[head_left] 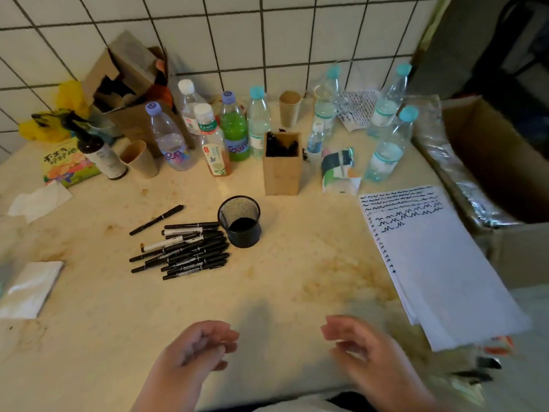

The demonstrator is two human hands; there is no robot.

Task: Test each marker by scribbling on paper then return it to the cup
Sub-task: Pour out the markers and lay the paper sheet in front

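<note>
A black mesh cup [240, 221] stands upright near the middle of the table, and it looks empty. Just left of it lies a pile of several black markers [184, 251], with one more marker [156, 219] lying apart above the pile. White paper [439, 257] with rows of black scribbles along its top lies at the right. My left hand [193, 349] and my right hand [365, 349] hover over the near table edge, fingers loosely curled, holding nothing.
Several plastic bottles [233, 129], paper cups [289, 108] and a brown box of dark items [282, 173] stand at the back. A spray bottle [101, 153], tissues [29, 288] and an open cardboard box [502, 162] lie around the sides.
</note>
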